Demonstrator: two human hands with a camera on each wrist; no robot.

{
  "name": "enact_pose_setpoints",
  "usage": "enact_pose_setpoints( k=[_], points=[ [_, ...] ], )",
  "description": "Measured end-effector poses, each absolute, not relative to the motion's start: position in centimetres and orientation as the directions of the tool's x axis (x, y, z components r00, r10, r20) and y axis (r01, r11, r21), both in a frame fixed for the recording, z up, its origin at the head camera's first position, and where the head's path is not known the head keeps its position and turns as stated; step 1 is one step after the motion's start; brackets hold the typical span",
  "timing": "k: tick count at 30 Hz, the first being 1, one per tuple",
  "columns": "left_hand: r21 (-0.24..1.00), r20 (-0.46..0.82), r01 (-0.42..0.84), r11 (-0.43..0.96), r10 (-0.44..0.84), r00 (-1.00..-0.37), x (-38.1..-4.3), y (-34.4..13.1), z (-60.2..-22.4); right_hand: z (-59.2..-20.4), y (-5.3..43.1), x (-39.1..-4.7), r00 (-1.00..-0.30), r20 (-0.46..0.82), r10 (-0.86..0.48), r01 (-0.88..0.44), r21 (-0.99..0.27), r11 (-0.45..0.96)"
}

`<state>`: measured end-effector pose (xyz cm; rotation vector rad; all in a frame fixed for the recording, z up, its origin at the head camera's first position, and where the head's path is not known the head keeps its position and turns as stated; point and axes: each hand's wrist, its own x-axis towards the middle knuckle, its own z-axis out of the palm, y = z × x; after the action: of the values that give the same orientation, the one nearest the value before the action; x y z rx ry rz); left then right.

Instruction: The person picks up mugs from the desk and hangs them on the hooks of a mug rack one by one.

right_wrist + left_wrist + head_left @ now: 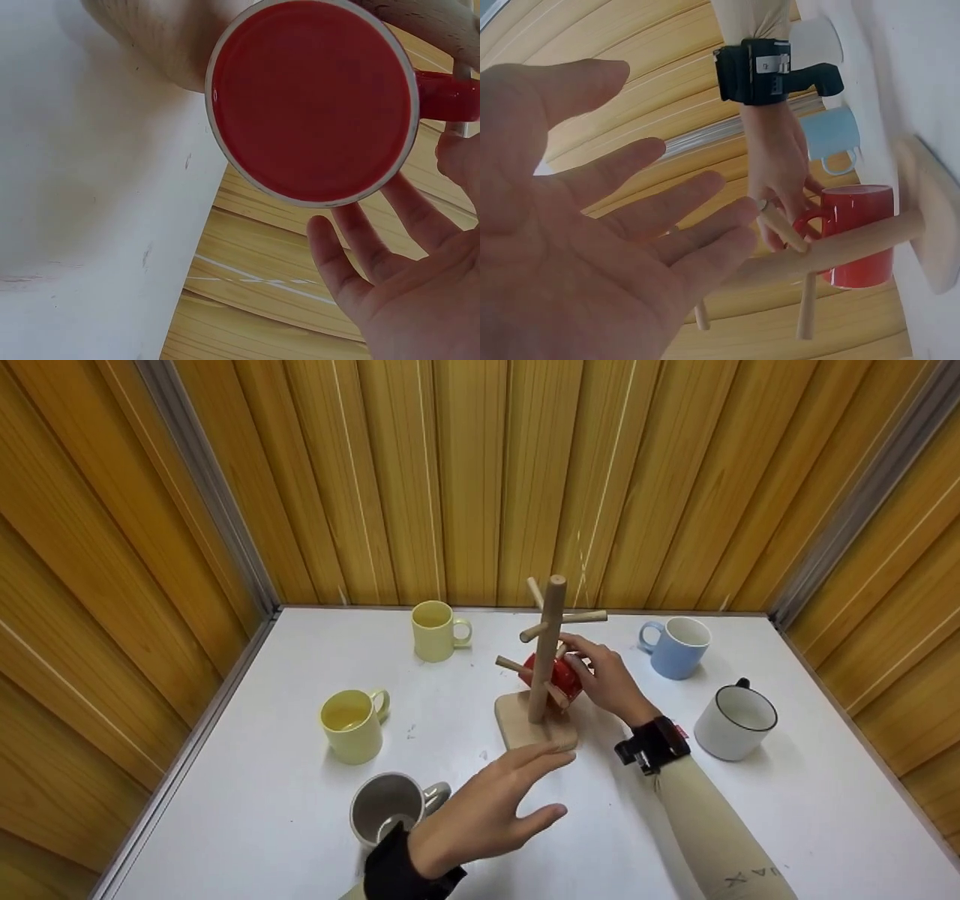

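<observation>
The red mug [568, 679] hangs low on the wooden mug tree [546, 660], near the base [514, 720]. A peg [784, 227] passes through its handle [448, 97], which points upward, and the body of the mug lies on its side. Its long axis is about level, and the mouth is turned toward the side of the right arm.

The right hand [606, 679] is clearly the nearer one, and from this hand the mug lies to the person's left, just beside the fingers. The thumb is close to the end of the peg and to the handle, while three fingers reach out, parted and only slightly bent, at the outer wall of the mug. Whether thumb and index finger pinch the handle, one cannot tell.

The left hand [499, 802] is held in front of the base, with fingers extended and thumb spread away; it holds nothing, and it seems to touch nothing.

Further out on the white bench [225, 810], a grey mug [382, 802] stands beside the left wrist, and two yellow mugs [356, 735] [433, 641] stand on the left side. On the right are a blue mug [679, 649] and a white mug [731, 727] with dark rim. Wood-patterned walls [465, 472] rise behind and at both sides.
</observation>
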<state>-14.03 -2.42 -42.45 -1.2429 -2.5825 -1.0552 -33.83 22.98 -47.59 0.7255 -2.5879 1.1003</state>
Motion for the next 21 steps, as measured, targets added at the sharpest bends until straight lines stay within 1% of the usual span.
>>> enact_pose_setpoints(
  k=[4,8,14,18,21],
  points=[
    [0.52,0.353,0.723,0.455,0.656,-0.667,-13.6,-4.1,-41.8,-47.7,23.1,-33.8,-0.842,0.402,-0.36,-0.539,-0.593,0.598],
    [0.519,0.307,0.685,0.511,0.636,-0.708,-13.6,-5.7,-41.3,-47.8,23.1,-33.8,-0.826,0.431,-0.364,-0.561,-0.567,0.602],
    [0.524,0.265,0.621,0.583,0.581,-0.769,-13.7,-8.2,-41.3,-47.9,23.3,-33.8,-0.832,0.422,-0.361,-0.552,-0.567,0.611],
    [0.499,0.266,0.598,0.627,0.545,-0.795,-13.8,-10.0,-41.7,-47.8,23.5,-33.7,-0.848,0.393,-0.355,-0.528,-0.571,0.628],
    [0.473,0.275,0.593,0.651,0.531,-0.802,-13.9,-11.1,-42.2,-47.8,23.7,-33.5,-0.851,0.389,-0.352,-0.522,-0.569,0.635]
  ],
)
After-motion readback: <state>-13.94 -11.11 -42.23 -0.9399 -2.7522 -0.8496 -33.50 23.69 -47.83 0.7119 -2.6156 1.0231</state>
